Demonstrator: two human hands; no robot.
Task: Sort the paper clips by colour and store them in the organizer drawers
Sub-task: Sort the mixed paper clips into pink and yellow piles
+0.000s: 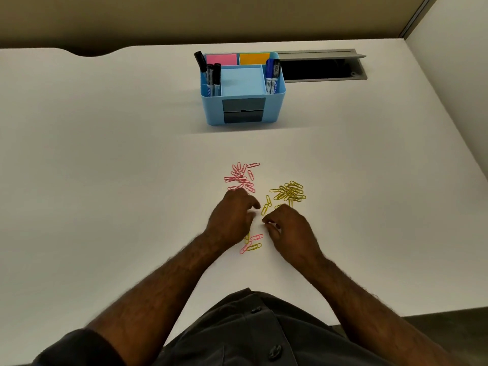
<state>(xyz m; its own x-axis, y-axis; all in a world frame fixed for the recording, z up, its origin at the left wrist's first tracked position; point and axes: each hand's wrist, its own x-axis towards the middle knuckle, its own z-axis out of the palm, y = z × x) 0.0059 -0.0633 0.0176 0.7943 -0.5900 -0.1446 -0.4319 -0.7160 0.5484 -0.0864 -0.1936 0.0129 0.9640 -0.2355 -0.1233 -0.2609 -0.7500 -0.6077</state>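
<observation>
A pile of pink paper clips (pixel 241 177) lies on the white desk, with a pile of yellow paper clips (pixel 290 192) to its right. A few mixed pink and yellow clips (pixel 253 244) lie nearer to me, between my wrists. Two yellow clips (pixel 266 206) sit between my hands. My left hand (pixel 232 217) rests on the desk just below the pink pile, fingers loosely curled. My right hand (pixel 289 225) is beside it, fingertips curled down at the desk; I cannot tell whether it pinches a clip. The blue organizer (pixel 243 101) stands farther back, its two grey drawers (pixel 243 110) closed.
The organizer holds black markers (pixel 211 73), blue markers (pixel 272 73) and pink and orange sticky notes (pixel 237 59). An open cable hatch (pixel 319 68) is set into the desk behind it on the right. A partition wall rises along the right edge.
</observation>
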